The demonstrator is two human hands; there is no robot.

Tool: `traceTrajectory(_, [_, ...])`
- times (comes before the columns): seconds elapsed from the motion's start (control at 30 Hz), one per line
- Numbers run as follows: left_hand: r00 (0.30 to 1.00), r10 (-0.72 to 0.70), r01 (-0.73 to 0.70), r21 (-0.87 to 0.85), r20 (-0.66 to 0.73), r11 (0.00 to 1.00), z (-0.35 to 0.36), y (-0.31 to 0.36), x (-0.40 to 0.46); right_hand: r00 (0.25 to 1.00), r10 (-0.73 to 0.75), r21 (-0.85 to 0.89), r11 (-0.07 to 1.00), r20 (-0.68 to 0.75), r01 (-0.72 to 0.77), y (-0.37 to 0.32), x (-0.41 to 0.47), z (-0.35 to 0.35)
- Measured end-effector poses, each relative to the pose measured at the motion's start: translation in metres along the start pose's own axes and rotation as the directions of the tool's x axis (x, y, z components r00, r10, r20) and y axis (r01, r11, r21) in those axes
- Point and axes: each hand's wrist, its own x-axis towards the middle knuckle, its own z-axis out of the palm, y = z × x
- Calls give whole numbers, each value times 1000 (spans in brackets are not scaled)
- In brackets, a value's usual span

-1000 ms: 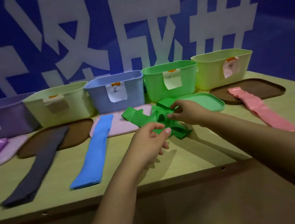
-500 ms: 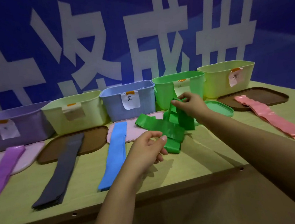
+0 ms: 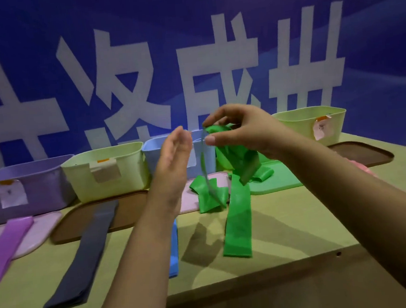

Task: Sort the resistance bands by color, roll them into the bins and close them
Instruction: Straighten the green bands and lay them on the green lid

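We count five bins in a row at the back of the bench (image 3: pixel 290 242): purple bin (image 3: pixel 25 186), pale green bin (image 3: pixel 105 169), blue bin (image 3: pixel 157 153), a green one almost wholly hidden behind the hands, and yellow-green bin (image 3: pixel 310 124). Paper labels show on four of them.

Five lids lie flat in front: pale pink lid (image 3: pixel 39 232), brown lid (image 3: pixel 128 209), pink lid (image 3: pixel 191 199), green lid (image 3: pixel 277 176), second brown lid (image 3: pixel 366 154).

Bands: purple band (image 3: pixel 2 252), dark grey band (image 3: pixel 83 255), blue band (image 3: pixel 173 249) mostly behind the left forearm, a sliver of pink band (image 3: pixel 360 167) at right. We cannot count the green ones in the tangle.

Right hand (image 3: pixel 244 130) is raised in front of the bins, thumb and fingers pinching the top of the green band (image 3: pixel 236 214), which hangs down with its loose end on the bench and folds resting on the pink and green lids. Left hand (image 3: pixel 175 161) is up beside it, fingers straight, holding nothing.

Versus half a second ago: right hand has lifted the green band well higher, the left has let go and opened, and the band now dangles instead of lying bunched.
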Motion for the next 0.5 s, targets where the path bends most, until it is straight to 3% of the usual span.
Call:
traceTrajectory(0.07, [985,-61,68,-44,162,997,-6,7,2,994,8,-28,1000,107,-5,-7,-3,5])
traceTrajectory(0.13, [973,-122,135,-54,196,989,-11,9,-1,980,19,-33,999,196,-12,-12,-5,8])
traceTrajectory(0.4, [993,-93,97,-50,78,994,-45,14,-26,879,95,-70,995,468,-70,7,-19,15])
traceTrajectory(0.5, [997,-72,72,-14,0,997,-56,21,-34,864,150,-67,989,481,-135,16,-22,11])
